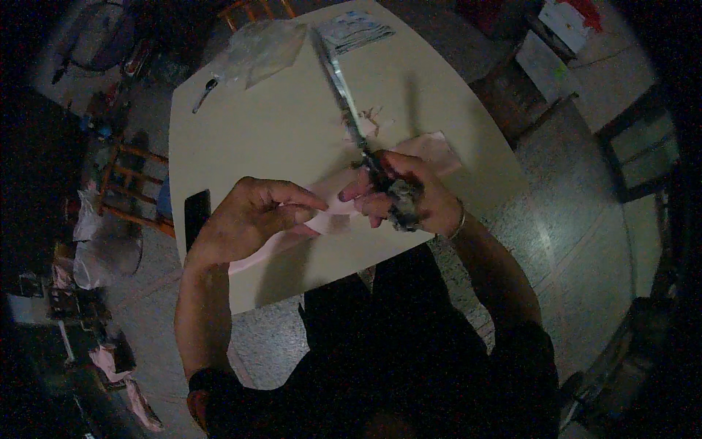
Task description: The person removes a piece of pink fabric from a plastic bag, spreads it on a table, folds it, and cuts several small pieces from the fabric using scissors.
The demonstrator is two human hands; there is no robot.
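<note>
Thumb and forefinger of the left hand [252, 212] curl toward each other over the middle of a pink strip [441, 148], tips almost meeting; whether they pinch its edge cannot be told. Facing it above the same stretch, the right hand [409, 194] is closed around the grip of a long-bladed tool [354, 117], probably shears, with its foremost fingers reaching toward the left and the blade, blurred, pointing away past the strip's far edge. The strip runs aslant along the near side of the table [219, 150], passing beneath both hands. The step in hand looks like fingering the strip while the tool is kept in the palm; the next move seems to call for a sure left-hand hold, with the blade kept clear of those fingertips. Both forearms rise from the lower edge and angle inward, wrists bent, a thin bracelet [461, 221] on the right one. Just beyond the strip lie scraps [369, 124]; off its left end, a phone [196, 219]; farther beyond, a pen-like object [205, 95], a clear bag [259, 50] and leaflets [358, 31].
</note>
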